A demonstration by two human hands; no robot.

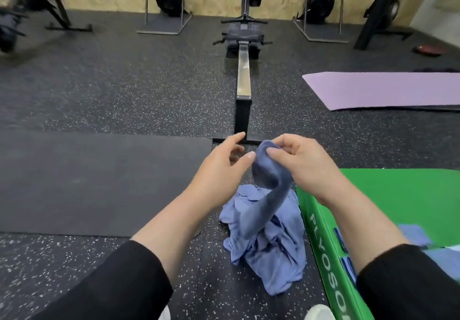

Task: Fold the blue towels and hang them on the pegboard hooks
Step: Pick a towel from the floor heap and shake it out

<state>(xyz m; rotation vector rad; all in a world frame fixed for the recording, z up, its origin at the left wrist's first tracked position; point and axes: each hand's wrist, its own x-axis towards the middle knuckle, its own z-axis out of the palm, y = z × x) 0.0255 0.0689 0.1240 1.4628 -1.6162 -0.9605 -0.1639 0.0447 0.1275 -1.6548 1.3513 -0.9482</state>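
Note:
A darker blue towel (267,173) is lifted up from a crumpled heap of lighter blue towels (267,247) on the speckled floor. My right hand (301,163) pinches the top of the lifted towel between thumb and fingers. My left hand (224,168) hovers just left of it with fingers spread and relaxed, holding nothing. A folded blue towel (414,233) lies on the green box at the right. No pegboard is in view.
A green plyo box (388,195) stands right of the heap. A black mat (99,182) lies to the left, a purple mat (383,90) at the far right. A rowing machine (243,75) runs ahead, with more machines along the wall.

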